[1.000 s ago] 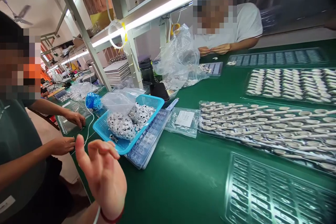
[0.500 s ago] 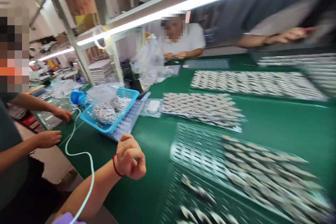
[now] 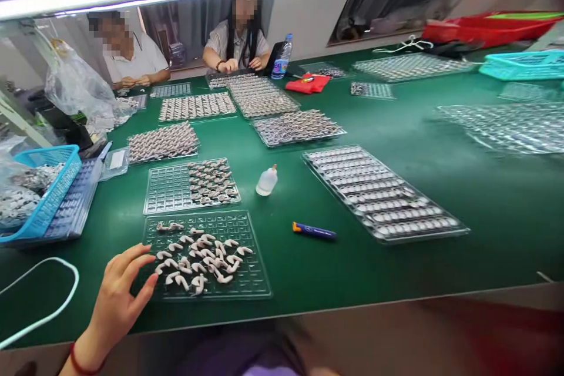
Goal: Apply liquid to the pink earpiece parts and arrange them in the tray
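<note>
My left hand [image 3: 121, 288], with a red cord at the wrist, is at the left edge of a clear plastic tray [image 3: 259, 279]. Its fingers are apart with nothing between them, and the fingertips reach close to a loose heap of pale earbud-shaped pieces [image 3: 207, 252] on that tray. Whether they touch the nearest piece I cannot tell. Just behind lies another clear tray [image 3: 167, 188], with similar pieces [image 3: 211, 181] set in rows on its right half. My right hand is out of view.
A small white bottle [image 3: 267, 181] and a blue-orange pen-like item [image 3: 314, 231] lie to the right, near a filled tray [image 3: 383, 194]. A blue basket [image 3: 53, 200] and white cable [image 3: 73, 288] are at left. Two people sit across the green table [image 3: 282, 264].
My view has swung to the right. My left hand has gone from raised with curled fingers to lowered beside the near tray with its fingers spread.
</note>
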Available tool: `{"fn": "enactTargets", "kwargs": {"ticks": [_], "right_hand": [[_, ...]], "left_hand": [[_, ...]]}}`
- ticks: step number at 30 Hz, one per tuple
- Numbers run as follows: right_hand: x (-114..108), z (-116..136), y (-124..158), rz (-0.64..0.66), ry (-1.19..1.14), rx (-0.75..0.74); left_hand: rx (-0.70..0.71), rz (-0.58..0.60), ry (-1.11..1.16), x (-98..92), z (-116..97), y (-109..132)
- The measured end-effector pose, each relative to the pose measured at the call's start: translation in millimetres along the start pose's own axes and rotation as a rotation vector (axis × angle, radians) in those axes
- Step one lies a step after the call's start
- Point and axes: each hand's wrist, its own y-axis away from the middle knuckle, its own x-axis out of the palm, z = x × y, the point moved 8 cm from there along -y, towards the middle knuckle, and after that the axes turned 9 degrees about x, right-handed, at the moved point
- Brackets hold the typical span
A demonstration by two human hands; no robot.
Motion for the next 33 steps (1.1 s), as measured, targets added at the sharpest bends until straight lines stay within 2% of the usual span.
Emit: {"fn": "enactTargets", "kwargs": {"ticks": [3,5,7,10,12,14,16,22,27,33], "right_hand": [[-12.8,25.3,-5.1,0.021,0.0,-0.069],[-14.6,51.8,7.6,0.178,0.086,-0.255],[-30.0,77.7,26.0,0.205,0.163,-0.466],[-76.3,109.7,40.1,0.027,0.062,-0.658],[-105.6,124.7,39.4,-0.169,0.045,-0.724],[-124.8,133.6,31.8,-0.316,0.041,-0.735],[-137.0,137.2,20.8,-0.404,0.031,-0.724],[-172.3,130.8,-3.9,-0.559,0.032,-0.669],[-202.4,114.8,-19.3,-0.62,0.038,-0.535],[-225.4,101.1,-44.7,-0.662,-0.034,-0.447]], "left_hand": [[-0.041,0.137,-0.068,21.0,3.3,12.4],[-0.039,0.187,-0.128,30.0,5.3,19.6],[-0.03,0.2,-0.177,33.2,6.7,25.2],[-0.045,0.192,-0.192,29.6,11.5,26.8],[-0.07,0.158,-0.162,23.0,17.7,19.5],[-0.11,0.115,-0.129,16.1,27.1,5.4],[-0.16,0.109,-0.106,14.0,38.6,-12.4],[-0.161,0.25,-0.04,31.2,58.3,-55.4],[-0.176,0.322,0.046,44.7,69.6,-62.8],[-0.193,0.293,0.137,46.6,75.9,-60.1]]}}
